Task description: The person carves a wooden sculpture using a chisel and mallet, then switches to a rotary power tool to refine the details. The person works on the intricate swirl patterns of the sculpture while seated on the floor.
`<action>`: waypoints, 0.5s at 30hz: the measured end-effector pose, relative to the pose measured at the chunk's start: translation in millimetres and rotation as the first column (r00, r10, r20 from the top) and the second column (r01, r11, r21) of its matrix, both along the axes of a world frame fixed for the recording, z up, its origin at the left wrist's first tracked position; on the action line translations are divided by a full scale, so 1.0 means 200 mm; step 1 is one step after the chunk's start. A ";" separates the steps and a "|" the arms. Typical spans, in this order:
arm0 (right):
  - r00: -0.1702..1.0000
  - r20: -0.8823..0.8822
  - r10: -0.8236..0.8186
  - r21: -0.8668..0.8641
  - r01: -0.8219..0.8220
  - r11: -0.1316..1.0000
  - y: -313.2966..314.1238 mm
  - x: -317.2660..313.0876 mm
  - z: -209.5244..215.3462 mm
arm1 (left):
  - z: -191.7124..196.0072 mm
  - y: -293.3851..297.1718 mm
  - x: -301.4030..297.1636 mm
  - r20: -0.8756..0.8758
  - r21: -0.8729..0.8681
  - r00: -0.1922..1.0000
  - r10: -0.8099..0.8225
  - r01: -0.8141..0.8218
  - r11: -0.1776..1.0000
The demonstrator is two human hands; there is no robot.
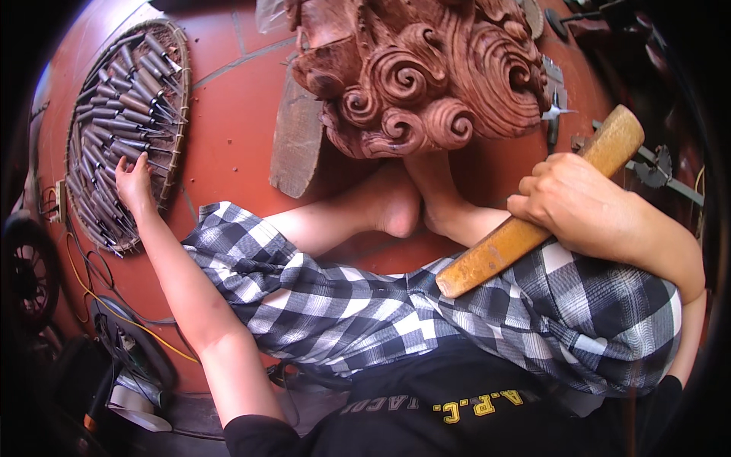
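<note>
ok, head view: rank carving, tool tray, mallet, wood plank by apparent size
1. carving, cut off at the top edge, so it is larger than shown
2. tool tray
3. mallet and wood plank look alike; the mallet, in the right hand, is nearer the camera, so unranked

Left hand [134, 183] rests among metal carving chisels [122, 114] in round woven tray [180, 107]. Right hand [579, 206] grips pale wooden mallet [533, 206]. Reddish scroll-carved wooden sculpture [426, 76] beyond bare feet [415, 206].
</note>
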State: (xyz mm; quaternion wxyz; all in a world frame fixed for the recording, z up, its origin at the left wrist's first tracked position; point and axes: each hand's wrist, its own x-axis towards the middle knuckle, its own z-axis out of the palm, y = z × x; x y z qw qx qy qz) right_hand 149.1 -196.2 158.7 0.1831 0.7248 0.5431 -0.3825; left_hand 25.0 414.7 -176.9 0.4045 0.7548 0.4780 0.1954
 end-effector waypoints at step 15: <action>1.000 0.014 0.004 -0.011 -0.004 1.000 0.02 -0.02 0.01 | 0.05 0.15 -0.06 0.059 -0.195 0.998 0.022 -0.010 0.981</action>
